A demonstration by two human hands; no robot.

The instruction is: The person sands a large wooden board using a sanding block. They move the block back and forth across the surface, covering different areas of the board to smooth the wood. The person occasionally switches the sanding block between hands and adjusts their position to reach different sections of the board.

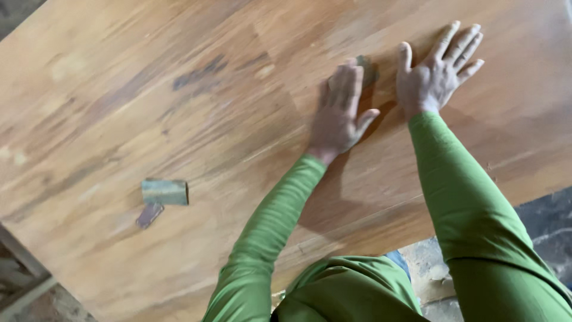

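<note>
A large wooden board [179, 89] with a streaked grain fills the view. My left hand [339, 110] lies flat on it, fingers together, pressing down a greenish piece of sandpaper [368, 70] whose edge shows past the fingertips. My right hand [438, 74] rests palm down on the bare wood just to the right, fingers spread, holding nothing. Both arms wear green sleeves.
A folded greenish piece of sandpaper [165, 192] lies on the board at the lower left, with a small dark scrap [149, 214] just below it. The board's near edge runs diagonally at the lower right, above a grey dusty floor [548, 220].
</note>
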